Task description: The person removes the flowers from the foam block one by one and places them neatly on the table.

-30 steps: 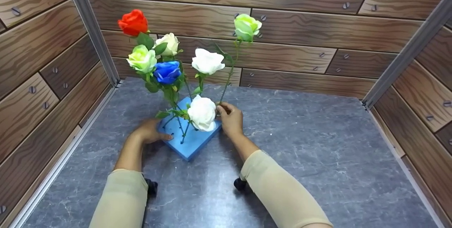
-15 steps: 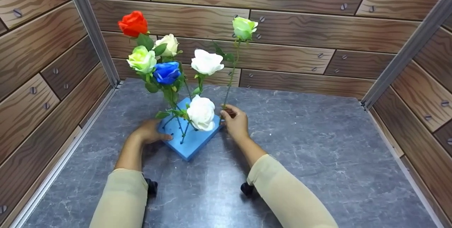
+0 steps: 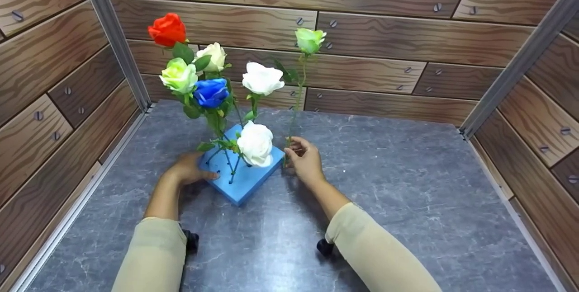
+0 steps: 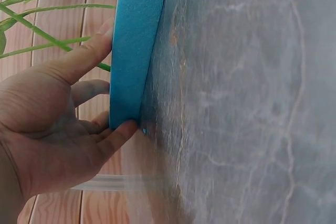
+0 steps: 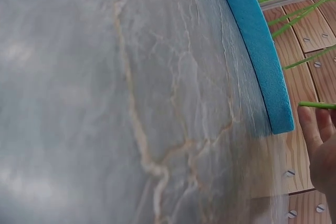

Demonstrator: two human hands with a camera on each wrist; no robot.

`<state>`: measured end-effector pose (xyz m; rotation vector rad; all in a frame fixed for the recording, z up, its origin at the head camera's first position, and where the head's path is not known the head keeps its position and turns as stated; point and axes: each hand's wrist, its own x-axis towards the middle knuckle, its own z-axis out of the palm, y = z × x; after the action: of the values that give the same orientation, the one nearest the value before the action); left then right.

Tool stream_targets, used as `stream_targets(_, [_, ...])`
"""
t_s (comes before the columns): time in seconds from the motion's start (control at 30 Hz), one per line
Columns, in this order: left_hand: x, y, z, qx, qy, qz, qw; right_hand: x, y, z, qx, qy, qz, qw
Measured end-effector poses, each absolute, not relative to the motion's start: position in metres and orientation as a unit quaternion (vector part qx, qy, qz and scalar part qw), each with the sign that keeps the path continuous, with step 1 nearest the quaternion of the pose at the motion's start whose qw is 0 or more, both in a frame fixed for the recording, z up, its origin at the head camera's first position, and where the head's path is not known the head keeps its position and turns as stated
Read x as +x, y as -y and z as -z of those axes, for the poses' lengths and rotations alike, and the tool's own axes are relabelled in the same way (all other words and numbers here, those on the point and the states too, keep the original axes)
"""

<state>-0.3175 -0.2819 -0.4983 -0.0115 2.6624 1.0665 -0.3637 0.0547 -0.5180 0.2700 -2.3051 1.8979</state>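
A blue foam block point(image 3: 244, 186) with holes in its top lies on the grey table. My left hand point(image 3: 189, 168) grips its left corner, thumb on the top face and fingers along the side. In the left wrist view the thumb point(image 4: 86, 59) lies over the edge of the foam. My right hand point(image 3: 305, 161) pinches the thin stem of a light green artificial rose point(image 3: 310, 41) just beyond the block's right corner. The stem's cut end point(image 5: 310, 104) shows free beside the block in the right wrist view. The rose stands nearly upright.
Several artificial roses stand in the block: a red rose point(image 3: 167, 30), a cream rose point(image 3: 212, 57), a pale green rose point(image 3: 178, 76), a blue rose point(image 3: 211, 93) and white roses point(image 3: 255, 143). Wood-patterned walls point(image 3: 384, 43) enclose the table point(image 3: 407, 183).
My right hand has moved right and slightly nearer, away from the block, bringing the light green rose lower. My left hand stays on the block.
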Motion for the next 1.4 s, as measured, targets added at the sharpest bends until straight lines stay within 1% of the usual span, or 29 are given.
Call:
stream_targets(0.27, [-0.318,0.281,0.501,0.006,-0.903,-0.412,0.118,-0.360,-0.066,0.518,0.076,0.759,-0.645,0.051])
stream_targets(0.5, [-0.318,0.282,0.503,0.015,-0.908,-0.408,0.097,-0.354,-0.075,0.513,0.078,0.741,-0.666,0.036])
stream_targets(0.9, [-0.311,0.288,0.509,0.032,-0.884,-0.458,0.091,-0.332,-0.087,0.501,0.106,0.715,-0.691,-0.008])
stream_targets(1.23, [-0.312,0.288,0.508,0.044,-0.890,-0.446,0.086,-0.310,-0.104,0.501,0.141,0.767,-0.625,-0.037])
stream_targets(1.4, [-0.313,0.288,0.507,0.036,-0.900,-0.426,0.088,-0.299,-0.109,0.500,0.142,0.760,-0.631,-0.062])
